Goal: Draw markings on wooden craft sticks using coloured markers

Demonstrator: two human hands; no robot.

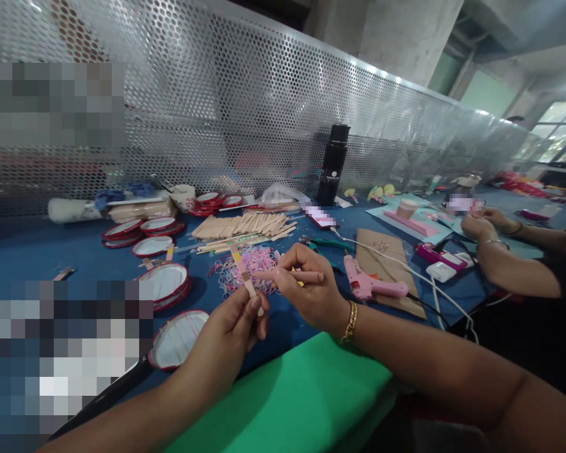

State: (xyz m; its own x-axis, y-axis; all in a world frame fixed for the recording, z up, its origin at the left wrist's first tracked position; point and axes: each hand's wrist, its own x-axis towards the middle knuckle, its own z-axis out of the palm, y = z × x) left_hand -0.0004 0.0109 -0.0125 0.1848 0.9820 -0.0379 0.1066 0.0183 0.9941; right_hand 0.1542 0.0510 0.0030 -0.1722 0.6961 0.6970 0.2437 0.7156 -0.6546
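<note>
Pinched in my left hand (238,321) is a flat wooden stick (249,284) with pink, yellow and brown coloured bands. My right hand (309,283) holds a pinkish-brown pen (306,276), its tip at the brown band of the stick. Behind both hands lies a pile of small colourful rubber bands (229,270). Farther back, many plain wooden sticks (245,225) are spread in a heap. A pink glue gun (375,283) lies on brown cardboard (382,245) to the right of my right hand.
Red-rimmed round lids (165,283) stand in stacks at left. A black bottle (334,167) is upright before the perforated metal screen (170,94). Green cloth (287,396) lies at the front edge. White cables (405,261) cross the right side, near another person's hands (483,228).
</note>
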